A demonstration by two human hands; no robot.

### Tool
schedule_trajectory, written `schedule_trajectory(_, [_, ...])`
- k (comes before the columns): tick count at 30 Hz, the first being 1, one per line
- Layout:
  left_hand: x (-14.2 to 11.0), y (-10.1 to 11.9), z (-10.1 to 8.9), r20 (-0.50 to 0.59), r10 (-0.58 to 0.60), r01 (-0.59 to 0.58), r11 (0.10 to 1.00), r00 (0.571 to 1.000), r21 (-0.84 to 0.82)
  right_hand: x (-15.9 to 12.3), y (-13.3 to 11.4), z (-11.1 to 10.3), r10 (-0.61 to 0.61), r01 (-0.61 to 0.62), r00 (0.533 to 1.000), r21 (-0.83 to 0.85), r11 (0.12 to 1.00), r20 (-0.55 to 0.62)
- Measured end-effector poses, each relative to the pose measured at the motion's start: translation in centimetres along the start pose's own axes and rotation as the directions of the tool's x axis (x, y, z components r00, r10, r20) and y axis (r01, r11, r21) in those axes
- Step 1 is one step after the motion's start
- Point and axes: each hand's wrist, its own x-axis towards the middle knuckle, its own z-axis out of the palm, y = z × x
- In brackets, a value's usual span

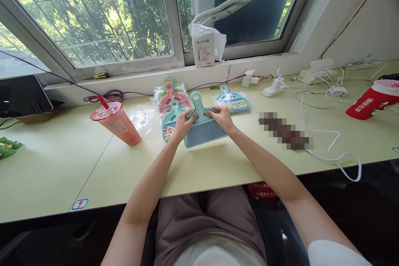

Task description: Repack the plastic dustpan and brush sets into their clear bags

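Note:
Both my hands hold a small teal hand brush (202,126) with grey bristles, tilted up off the pale green desk (218,162). My left hand (183,122) grips its left shoulder and my right hand (222,117) grips its right shoulder. Just behind the left hand lies a teal dustpan (170,121). Farther back sit a pink brush-and-dustpan set (171,95) in clear wrap and, to the right, another teal set (232,100) in its wrapper.
A pink lidded cup with a red straw (116,122) stands left of the brush, with loose clear plastic (141,118) beside it. A red cup (372,99) lies at far right. White cables and chargers (314,83) trail along the right; a wrapped box (204,48) sits on the sill.

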Motion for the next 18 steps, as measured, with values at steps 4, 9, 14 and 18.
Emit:
schedule_trajectory(4, [-0.1,-0.3,-0.1,0.061,0.027,-0.030,0.998,0.998,0.058,-0.2,0.1,0.1,0.067,-0.067,0.998,0.002,0.998,-0.018])
schedule_trajectory(9, [0.1,-0.5,0.0,0.019,0.044,-0.046,0.994,0.999,0.098,-0.1,0.2,0.3,0.086,-0.085,0.996,0.064,0.994,-0.011])
schedule_trajectory(14, [0.4,-1.2,-0.4,0.119,-0.024,0.028,0.999,0.993,-0.025,0.8,0.1,-0.9,0.168,-0.174,0.985,0.198,0.964,0.048])
schedule_trajectory(18, [0.7,-2.7,-0.8,0.038,-0.182,0.186,0.965,0.983,-0.185,2.0,-0.5,-4.5,0.211,-0.221,0.958,0.033,0.975,0.193])
